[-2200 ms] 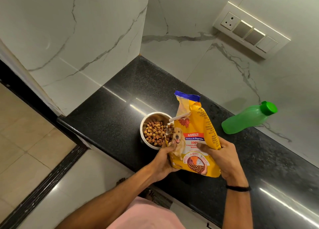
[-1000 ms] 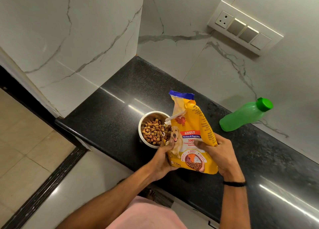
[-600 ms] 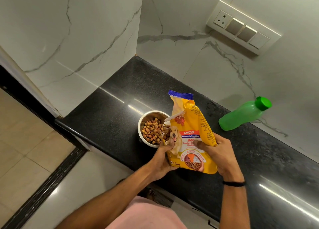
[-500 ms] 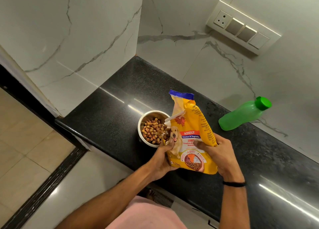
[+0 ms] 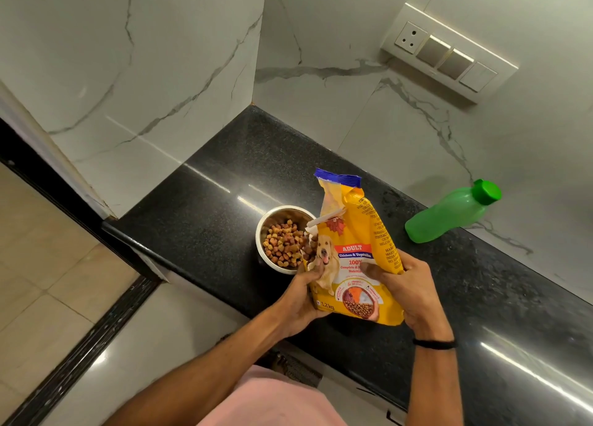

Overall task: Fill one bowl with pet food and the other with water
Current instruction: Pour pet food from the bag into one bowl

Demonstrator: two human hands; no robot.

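As left hand [image 5: 300, 300] and right hand [image 5: 412, 292] grip the dog-food bag [image 5: 354, 233], pour slowly into steel bowl [image 5: 261, 230] at its 9 o'clock.

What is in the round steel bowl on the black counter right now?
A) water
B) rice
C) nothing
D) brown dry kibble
D: the round steel bowl holds a heap of brown dry kibble, beside the yellow pet food bag.

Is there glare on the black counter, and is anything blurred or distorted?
Head view: bright glare streaks cross the polished black stone counter; the yellow pet food bag and the round steel bowl look sharp; the wide lens slants the white marble walls.
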